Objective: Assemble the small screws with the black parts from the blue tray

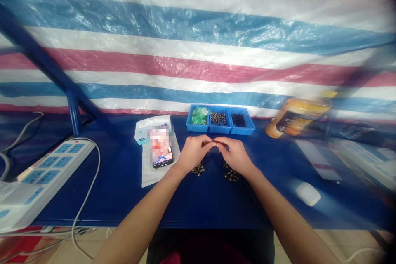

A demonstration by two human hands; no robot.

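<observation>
My left hand [195, 151] and my right hand [232, 152] meet above the middle of the blue table, fingertips pinched together. Whatever small piece sits between them is too small to make out. Under my left wrist lies a small pile of brass-coloured metal parts [198, 169]; a second pile of similar parts [230, 173] lies beneath my right hand. Just beyond the hands stand three joined blue bins: the left bin holds green plastic bags [199, 116], the middle one small metal pieces [218, 119], the right one dark small pieces [238, 120].
A lit phone [161, 148] rests on white packaging [148, 177] to the left. Farther left is a power strip [52, 173] with a white cable [99, 161]. On the right are an orange bottle [298, 116] lying on its side and a white case [308, 194]. Striped sheeting [198, 29] hangs behind.
</observation>
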